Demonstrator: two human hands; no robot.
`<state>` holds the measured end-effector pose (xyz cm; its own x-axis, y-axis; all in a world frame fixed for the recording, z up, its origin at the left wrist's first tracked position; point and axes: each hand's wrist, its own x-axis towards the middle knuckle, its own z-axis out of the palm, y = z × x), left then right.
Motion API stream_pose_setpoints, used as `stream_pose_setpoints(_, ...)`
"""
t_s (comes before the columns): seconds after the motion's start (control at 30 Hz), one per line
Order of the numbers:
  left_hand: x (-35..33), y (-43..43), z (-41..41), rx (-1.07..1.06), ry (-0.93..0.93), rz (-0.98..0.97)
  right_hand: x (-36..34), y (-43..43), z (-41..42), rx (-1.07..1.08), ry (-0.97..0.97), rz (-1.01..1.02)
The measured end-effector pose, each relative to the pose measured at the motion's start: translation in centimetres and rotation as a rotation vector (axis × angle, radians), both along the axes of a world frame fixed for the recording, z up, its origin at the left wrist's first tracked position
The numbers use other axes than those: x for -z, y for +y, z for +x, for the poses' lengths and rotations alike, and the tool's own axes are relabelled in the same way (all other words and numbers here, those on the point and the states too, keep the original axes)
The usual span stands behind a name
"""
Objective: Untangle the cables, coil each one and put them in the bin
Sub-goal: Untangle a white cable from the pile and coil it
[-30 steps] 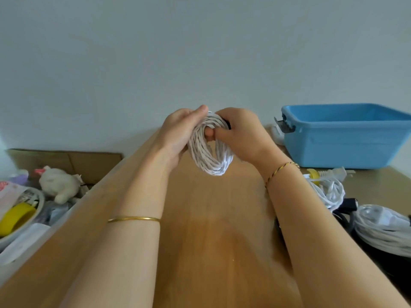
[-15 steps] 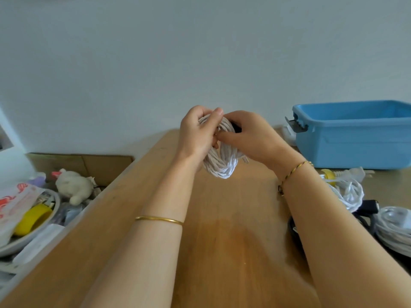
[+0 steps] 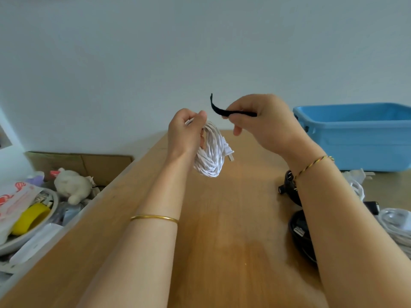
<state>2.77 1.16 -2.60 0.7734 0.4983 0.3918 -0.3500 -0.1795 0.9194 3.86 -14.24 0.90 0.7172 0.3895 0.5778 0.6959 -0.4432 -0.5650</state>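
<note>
My left hand [image 3: 185, 132] grips a coiled white braided cable [image 3: 209, 156] above the wooden table [image 3: 222, 218]; the coil hangs down and its plug end sticks out to the right. My right hand [image 3: 260, 123] is raised just to the right of the coil and pinches a short black strap [image 3: 219, 108], whose free end curls upward. The blue plastic bin [image 3: 355, 138] stands at the back right of the table. Black cables [image 3: 298, 232] and white cables [image 3: 395, 225] lie at the right, partly hidden by my right forearm.
Left of the table and lower down are a cardboard box [image 3: 89, 163], a white plush toy [image 3: 71, 185], a bowl with a yellow tape roll [image 3: 31, 218] and plastic bags. A pale wall closes off the back.
Both hands were together on the coil. Now my right hand has drawn away up and to the right with the black strap, and the coil hangs from my left hand alone.
</note>
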Motion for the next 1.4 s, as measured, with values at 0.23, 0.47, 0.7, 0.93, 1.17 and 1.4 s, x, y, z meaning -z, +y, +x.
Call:
stream_pose_setpoints(0.23,-0.1,0.4,0.2,-0.085,-0.011,0.075,-0.9,0.5,-2.0,-0.081,0.085,-0.265)
stream_pose_setpoints(0.47,-0.2,0.5,0.4,-0.099,-0.018,0.207,0.2,1.5,-1.1,0.037,0.001,-0.336)
stream_pose_setpoints(0.7,0.1,0.4,0.5,-0.131,-0.051,0.274,1.0,2.3,-0.7,0.151,-0.126,-0.294)
stream_pose_setpoints(0.93,0.1,-0.1,0.5,-0.108,-0.068,0.294,2.3,3.1,-0.4,0.224,-0.219,-0.228)
stream_pose_setpoints(1.17,0.1,-0.7,0.6,-0.071,-0.078,0.318,4.1,4.6,-0.5,0.358,-0.353,-0.082)
stream_pose_setpoints(1.4,0.5,-1.3,1.0,0.020,-0.056,0.263,4.3,4.2,-0.5,0.409,-0.296,-0.097)
